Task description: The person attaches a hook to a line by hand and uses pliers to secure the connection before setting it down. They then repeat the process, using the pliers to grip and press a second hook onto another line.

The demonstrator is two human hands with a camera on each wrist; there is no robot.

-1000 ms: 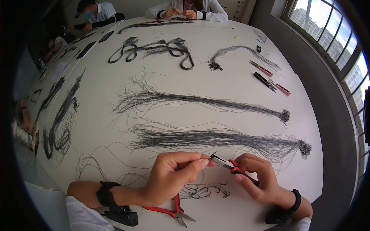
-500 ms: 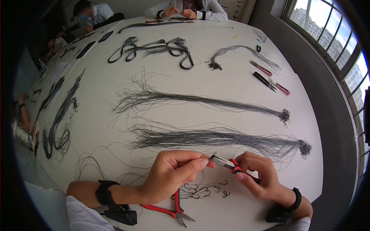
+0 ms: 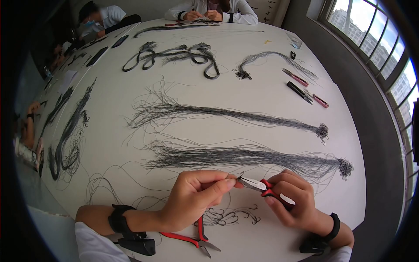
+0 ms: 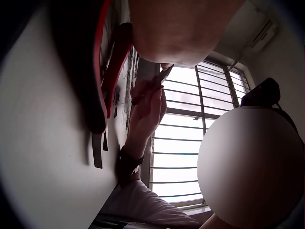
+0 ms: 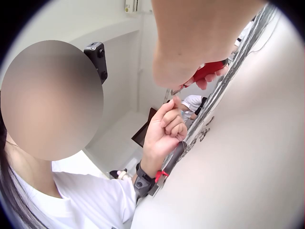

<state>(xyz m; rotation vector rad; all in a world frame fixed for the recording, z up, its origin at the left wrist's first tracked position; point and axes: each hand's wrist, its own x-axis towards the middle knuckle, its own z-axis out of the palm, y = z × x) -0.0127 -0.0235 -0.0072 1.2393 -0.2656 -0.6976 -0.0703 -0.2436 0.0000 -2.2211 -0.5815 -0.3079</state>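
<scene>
Between thumb and forefinger, my left hand (image 3: 194,198) pinches a small dark fish hook (image 3: 240,175), most of it hidden by the fingertips. My right hand (image 3: 297,201) grips red-handled pliers (image 3: 255,184), whose tips meet the hook right at the left fingertips. Several loose hooks (image 3: 224,217) with dark line lie on the table below, between the hands. A second pair of red-handled pliers (image 3: 202,243) rests with its handles spread near my left wrist. In the right wrist view, the left hand (image 5: 164,131) has its other fingers curled in.
Two long bundles of dark line, a nearer one (image 3: 244,156) and a farther one (image 3: 244,115), stretch across the white table (image 3: 314,148), hooks at their right ends. Pink-handled snips (image 3: 296,77) and black snips (image 3: 300,92) lie at the right. Other people sit at the far side.
The pliers have turned in my right hand, so more of their flat metal side shows, and their tips stay by the hook. My left hand has barely moved.
</scene>
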